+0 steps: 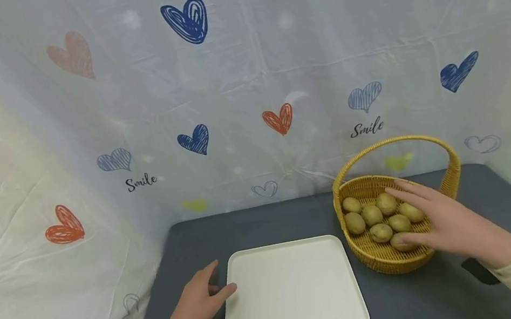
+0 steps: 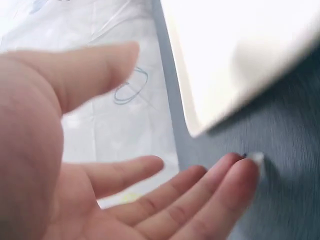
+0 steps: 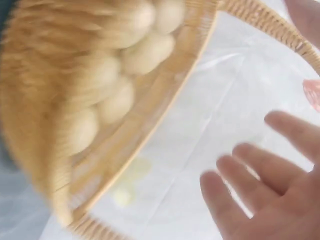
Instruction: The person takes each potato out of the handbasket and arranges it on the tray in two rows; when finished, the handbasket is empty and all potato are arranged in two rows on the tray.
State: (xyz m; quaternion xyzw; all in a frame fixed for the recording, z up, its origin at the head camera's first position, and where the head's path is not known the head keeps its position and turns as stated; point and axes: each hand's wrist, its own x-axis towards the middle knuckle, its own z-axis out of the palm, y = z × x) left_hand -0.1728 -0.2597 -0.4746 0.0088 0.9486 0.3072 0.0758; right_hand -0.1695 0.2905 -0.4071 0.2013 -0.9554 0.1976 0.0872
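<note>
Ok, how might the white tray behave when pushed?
The tray is probably stiff, given its straight, even edges. It looks shallow, so likely light for its size. Lying flat on the table, it should slide rather than tip.

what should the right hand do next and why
Probably lower toward the basket and grasp one brownish, roundish item: the right hand hangs near the basket, fingers spread, holding nothing, and the white tray holds none of these items.
</note>
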